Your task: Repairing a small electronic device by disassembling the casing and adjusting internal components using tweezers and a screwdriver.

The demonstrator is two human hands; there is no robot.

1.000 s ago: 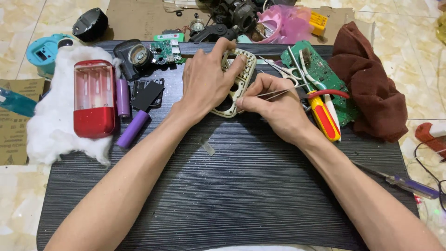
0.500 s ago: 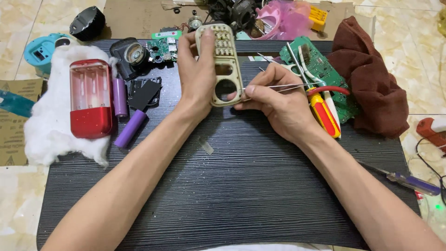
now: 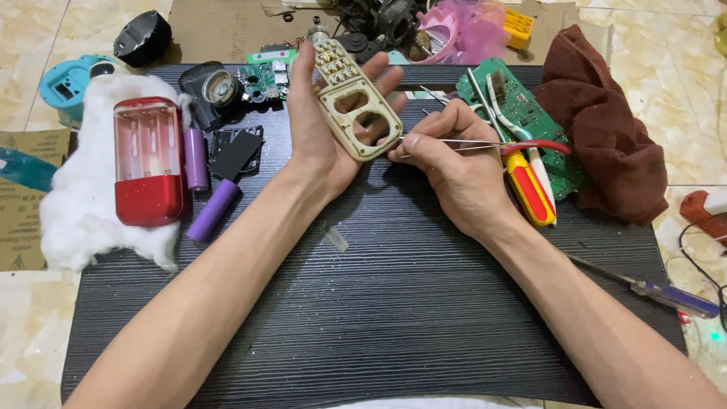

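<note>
My left hand [image 3: 322, 129] holds up a cream plastic keypad shell [image 3: 354, 102] with two large cut-outs and rows of small buttons at its far end. The shell is tilted, its lower end near my right hand [image 3: 454, 167]. That hand pinches thin metal tweezers [image 3: 454, 142], whose tips sit at the shell's lower edge. Both hands hover over a black ribbed mat [image 3: 379, 303].
A red and clear battery case [image 3: 148, 159] lies on white cotton [image 3: 76, 220] at left, with two purple cells [image 3: 213, 210] beside it. A red-yellow screwdriver [image 3: 528, 185], green circuit board [image 3: 522, 113] and brown cloth [image 3: 606, 144] lie at right. A purple-handled screwdriver [image 3: 666, 294] rests at the mat's right edge.
My left hand lifted the keypad shell off the mat and turned it upright, then tilted it. My right hand stayed close with the tweezers at the shell's lower end.
</note>
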